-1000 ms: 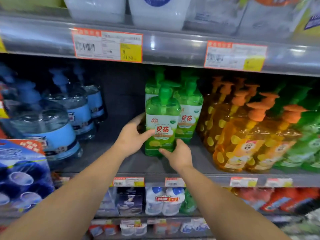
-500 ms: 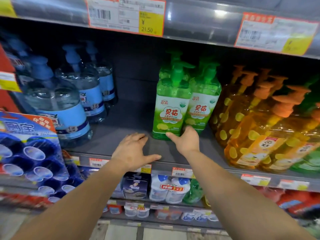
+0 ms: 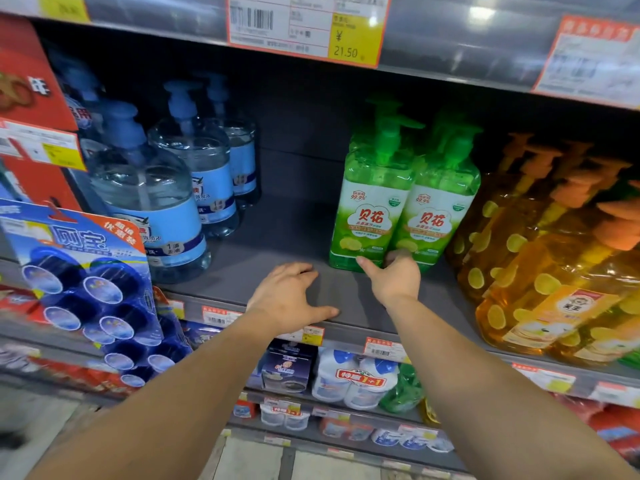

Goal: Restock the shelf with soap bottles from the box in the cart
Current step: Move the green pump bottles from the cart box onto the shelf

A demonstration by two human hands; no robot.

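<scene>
Two green pump soap bottles stand side by side on the grey shelf [image 3: 291,237], the left one [image 3: 370,209] in front, the right one [image 3: 438,209] beside it, with more green bottles behind. My right hand [image 3: 394,278] rests at the base of the two front bottles, thumb against the left bottle's bottom edge, fingers loose and not wrapped around it. My left hand [image 3: 287,299] lies flat and open on the shelf's front edge, left of the bottles, holding nothing. The cart and box are out of view.
Clear blue-labelled pump bottles [image 3: 162,202] stand at the left of the shelf, orange pump bottles [image 3: 540,258] at the right. A blue hanging pack [image 3: 86,282] juts out at the lower left. A bare gap of shelf lies between the blue and green bottles. Price tags line the shelf edges.
My left hand let go of the green bottle and dropped to the shelf's front edge. The right hand stayed at the bottle's base. The camera moved closer and lower.
</scene>
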